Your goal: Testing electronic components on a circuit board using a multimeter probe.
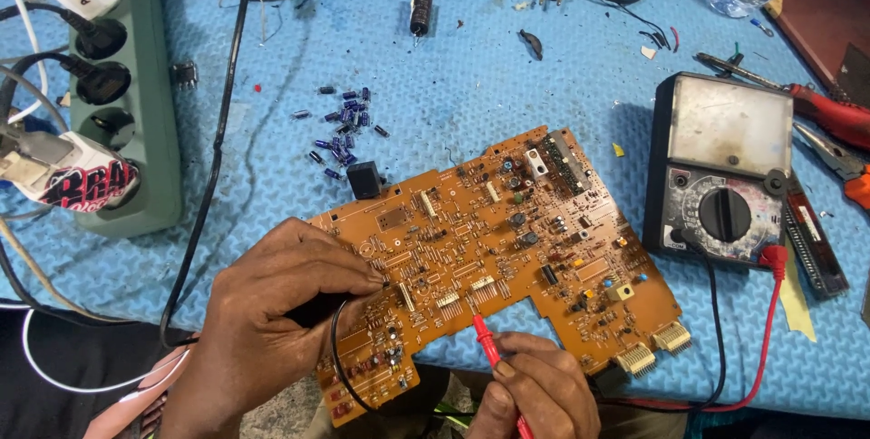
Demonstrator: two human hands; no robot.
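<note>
Two hands (272, 312) pressing probes (485, 339) onto circuit board (507, 231), multimeter (720, 172) beside

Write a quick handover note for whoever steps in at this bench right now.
Left hand presses the black probe onto the orange circuit board, left of centre.
Right hand holds the red probe, tip on the board's lower edge.
Both leads run to the analogue multimeter, which lies on the blue mat to the right.
Loose small capacitors lie above the board.
Both probes placed; the meter's reading is unreadable.

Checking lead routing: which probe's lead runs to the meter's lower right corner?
The red probe, in the right hand; the left hand's probe is black.
</note>
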